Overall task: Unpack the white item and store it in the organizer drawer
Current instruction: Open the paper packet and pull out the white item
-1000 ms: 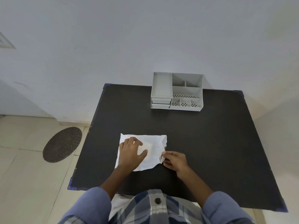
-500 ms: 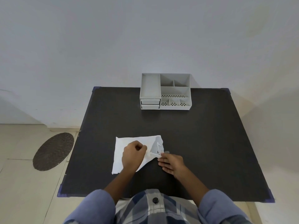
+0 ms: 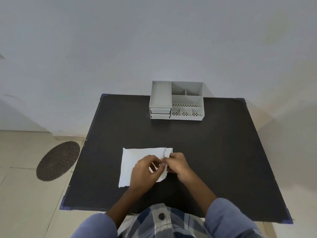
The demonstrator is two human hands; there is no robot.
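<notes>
A white paper packet (image 3: 132,162) lies flat on the black table (image 3: 214,160), near its front edge. My left hand (image 3: 145,172) rests on the packet's right part with fingers curled, pinching the paper. My right hand (image 3: 176,164) meets it at the packet's crumpled right end and also grips the paper there. Whatever the packet holds is hidden under my hands. The grey organizer (image 3: 176,100) stands at the table's far edge against the wall; its two small drawers (image 3: 160,113) at the lower left front are closed.
The organizer has several open top compartments, some with perforated floors. A round dark mat (image 3: 58,160) lies on the tiled floor left of the table. A pale wall rises right behind the table.
My left hand has shifted from lying flat on the packet to pinching its right end. My right hand has moved in to meet it, and the packet's right end is more crumpled.
</notes>
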